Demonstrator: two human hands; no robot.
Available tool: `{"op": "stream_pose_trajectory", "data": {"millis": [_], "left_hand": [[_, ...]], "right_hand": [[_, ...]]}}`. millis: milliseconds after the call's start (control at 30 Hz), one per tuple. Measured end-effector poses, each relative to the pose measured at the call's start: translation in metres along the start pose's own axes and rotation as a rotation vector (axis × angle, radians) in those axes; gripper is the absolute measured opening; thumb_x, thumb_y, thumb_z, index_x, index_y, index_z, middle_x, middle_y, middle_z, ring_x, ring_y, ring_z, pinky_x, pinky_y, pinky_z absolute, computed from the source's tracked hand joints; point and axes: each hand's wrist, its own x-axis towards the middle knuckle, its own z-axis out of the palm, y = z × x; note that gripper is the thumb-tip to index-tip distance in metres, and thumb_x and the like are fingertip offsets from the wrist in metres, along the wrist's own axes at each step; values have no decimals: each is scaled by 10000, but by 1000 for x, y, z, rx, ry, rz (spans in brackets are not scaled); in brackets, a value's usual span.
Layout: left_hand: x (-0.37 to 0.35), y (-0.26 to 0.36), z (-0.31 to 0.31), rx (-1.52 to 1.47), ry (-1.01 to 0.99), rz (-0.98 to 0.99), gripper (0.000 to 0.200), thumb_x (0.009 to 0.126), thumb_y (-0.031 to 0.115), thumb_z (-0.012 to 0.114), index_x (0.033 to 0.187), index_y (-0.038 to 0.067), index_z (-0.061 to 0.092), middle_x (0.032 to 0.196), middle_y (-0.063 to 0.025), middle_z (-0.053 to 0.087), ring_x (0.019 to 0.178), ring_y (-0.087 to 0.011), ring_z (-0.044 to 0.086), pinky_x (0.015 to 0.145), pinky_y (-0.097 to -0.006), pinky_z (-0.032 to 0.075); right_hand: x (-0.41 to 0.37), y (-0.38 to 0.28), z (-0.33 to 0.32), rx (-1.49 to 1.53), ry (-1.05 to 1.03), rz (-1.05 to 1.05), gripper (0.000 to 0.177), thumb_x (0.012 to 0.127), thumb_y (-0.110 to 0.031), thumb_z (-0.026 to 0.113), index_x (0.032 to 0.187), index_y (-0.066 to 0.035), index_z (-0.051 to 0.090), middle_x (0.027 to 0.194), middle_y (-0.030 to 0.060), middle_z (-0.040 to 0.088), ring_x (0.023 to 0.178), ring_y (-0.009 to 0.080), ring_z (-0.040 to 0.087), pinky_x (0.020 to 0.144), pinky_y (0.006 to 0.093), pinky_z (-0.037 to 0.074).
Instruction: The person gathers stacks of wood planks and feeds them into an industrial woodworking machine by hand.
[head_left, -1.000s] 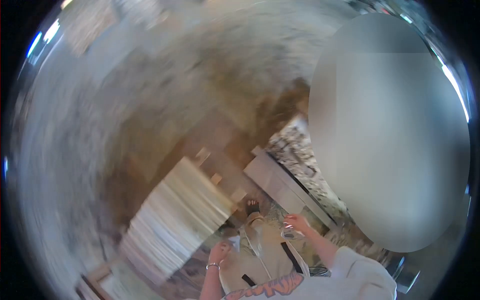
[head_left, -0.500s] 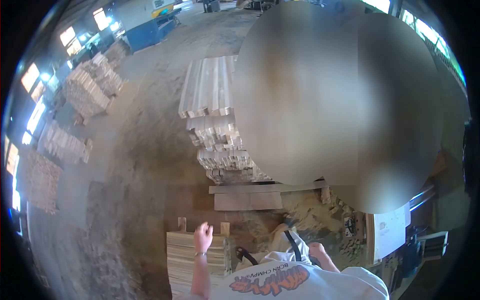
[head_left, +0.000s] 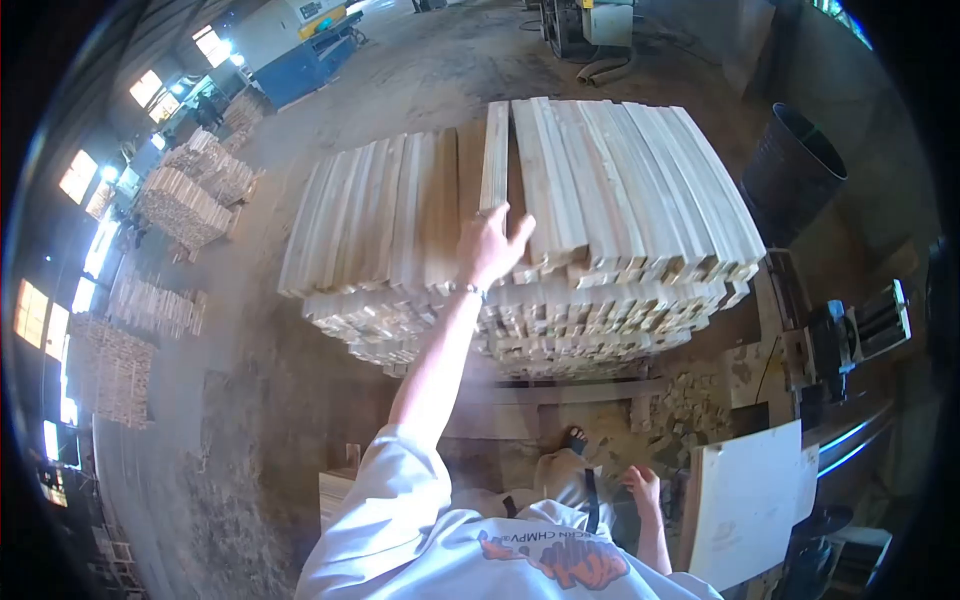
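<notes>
My left hand (head_left: 490,247) reaches out over the large stack of wooden planks (head_left: 640,180). Its fingers curl over the near part of one pale plank (head_left: 496,150) in the top layer, and the thumb sticks out to the right. Dark gaps run along both sides of that plank. The hand hides the plank's near end. Low at my right side hangs my right hand (head_left: 643,487), its fingers loosely bent and apart with nothing in them. It is nearest to a white panel (head_left: 745,505).
A smaller wood stack (head_left: 335,492) shows partly beside my left sleeve. Wood scraps (head_left: 690,410) litter the floor at right. A dark bin (head_left: 795,165) stands beyond the large stack's right side. More wood piles (head_left: 185,210) stand far left, with a blue machine (head_left: 305,70) behind.
My left hand has moved forward from above the smaller stack to the plank on the large stack. My view has shifted right. My right hand has loosened slightly at my side.
</notes>
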Motion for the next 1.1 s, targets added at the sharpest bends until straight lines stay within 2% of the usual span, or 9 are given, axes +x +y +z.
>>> {"op": "stream_pose_trajectory", "data": {"millis": [67,167,433,533,567,700,900,1000,1100], "left_hand": [[-7,35,22,203,-22,-162,739,914,615,553,1407,68,496,1460,-241,466,1307,-468,465,1036,-537,446],[-3,61,77,406,120,-31,678,940,637,471,1445,186,486,1576,-206,285,1402,-448,323,1139,-663,219],[19,0,52,340,298,237,232,915,289,621,1033,142,757,1242,-81,673,1173,-320,576,1046,-423,441],[34,0,19,405,22,-250,794,755,628,722,1370,143,585,1527,-186,401,1416,-446,313,1158,-636,211],[50,-1,17,414,-65,-338,1203,612,771,743,1554,167,301,1628,-225,135,1469,-530,95,1136,-732,72],[84,-22,26,600,-269,-530,1292,588,761,759,1584,182,173,1620,-273,96,1480,-504,105,1163,-689,60],[52,-32,-18,521,-295,-518,1258,590,742,766,1576,201,201,1599,-306,135,1475,-473,172,1165,-646,135],[17,-17,-24,532,-281,-511,1250,577,696,800,1563,181,230,1575,-326,188,1463,-482,197,1157,-638,165],[-63,12,-48,471,-209,-499,1238,564,610,843,1554,168,245,1568,-329,197,1458,-487,205,1149,-637,182]], "right_hand": [[15,-14,-10,10,-42,17,265,930,-207,644,1100,-3,662,923,61,702,752,114,661,629,244,503],[47,-21,-10,-43,-154,-79,272,931,-182,648,1106,26,655,958,76,708,815,115,669,651,253,511],[50,-80,-8,35,-151,-73,364,940,-229,657,1211,12,631,1046,112,712,898,167,687,728,285,531],[39,-95,-8,149,-185,24,375,936,-205,666,1215,43,625,1069,109,701,905,166,675,783,304,547],[40,-102,-3,126,-221,26,392,939,-213,665,1234,42,615,1077,109,699,914,168,673,798,308,544],[45,-187,44,14,-587,-102,433,958,-264,666,1290,4,593,1106,72,689,947,147,637,819,269,504],[68,-279,158,-5,-1164,-123,592,983,-417,610,1412,-26,497,1343,108,594,1246,222,560,1080,393,432],[55,-287,222,61,-1240,-78,1006,899,-739,484,1557,-26,219,1575,202,315,1436,315,359,1174,453,299],[46,-300,270,392,-1460,101,1127,848,-855,348,1577,-27,116,1605,213,238,1448,356,322,1196,494,245]]}}
